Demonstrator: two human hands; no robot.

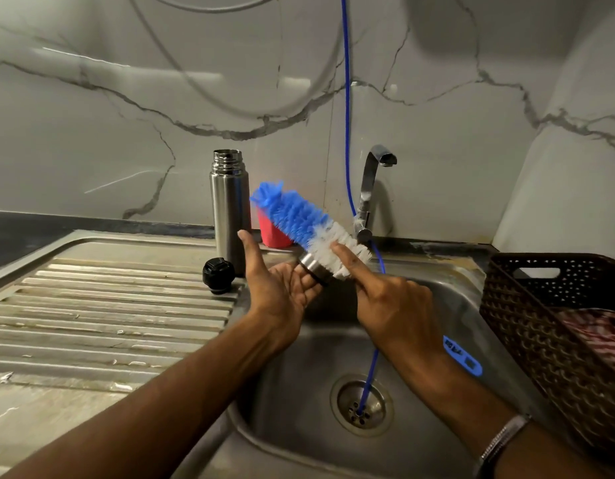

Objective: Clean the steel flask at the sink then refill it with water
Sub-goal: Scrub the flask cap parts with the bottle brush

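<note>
No legible text or labels anywhere.

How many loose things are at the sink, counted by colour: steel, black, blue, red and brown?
Steel: 2, the flask and the small steel cup held in the left hand
Black: 1, the stopper
Blue and white: 1, the bottle brush held by the right hand
Red: 1, the cup
Brown: 1, the basket
Total: 6

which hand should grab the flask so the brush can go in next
Left, probably. The left hand is nearer the flask, which stands uncapped on the sink edge just beyond its thumb. The right hand grips the brush, so it should keep that.
</note>
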